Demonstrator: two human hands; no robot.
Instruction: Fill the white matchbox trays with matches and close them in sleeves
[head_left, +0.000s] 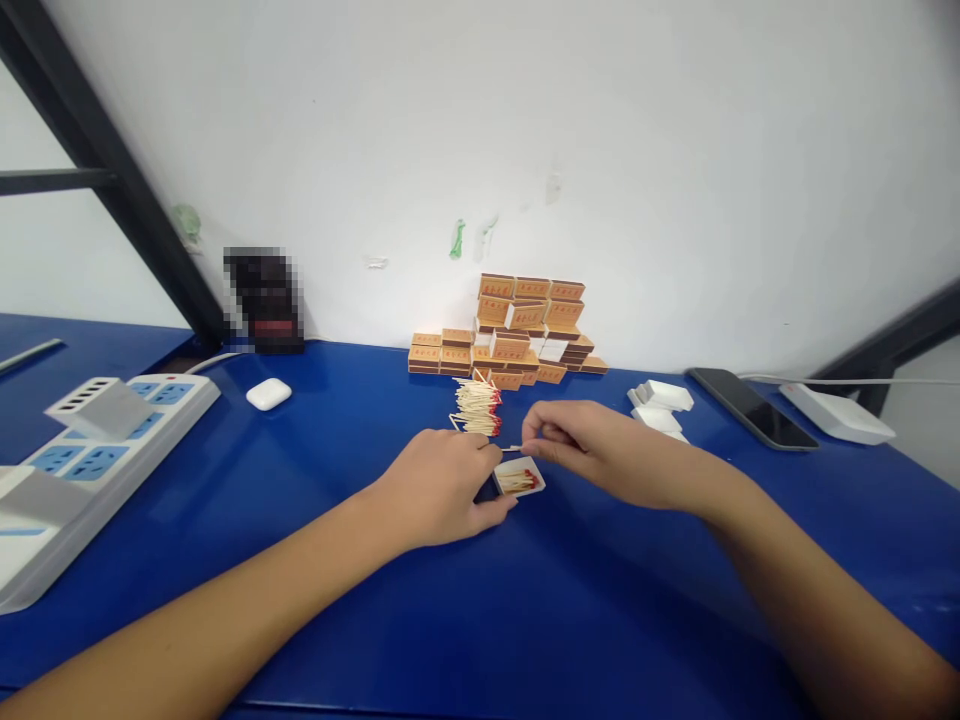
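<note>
A small white matchbox tray (537, 488) with several red-tipped matches (517, 481) in it rests on the blue table. My left hand (442, 487) is curved around its left side, thumb at the near edge and fingers at the far edge, holding it. Just beyond the tray, my right hand (574, 445) pinches a matchstick (511, 449) by its right end. The other end of that stick reaches toward my left fingers. Beyond both hands lies a heap of loose matches (476, 408), red heads facing right.
Stacked matchboxes (517, 320) stand against the white wall. White empty trays (660, 405), a phone (750, 408) and a white box (838, 412) are on the right. On the left are a white earphone case (268, 394), a power strip (142, 440) and a blurred dark object (266, 300).
</note>
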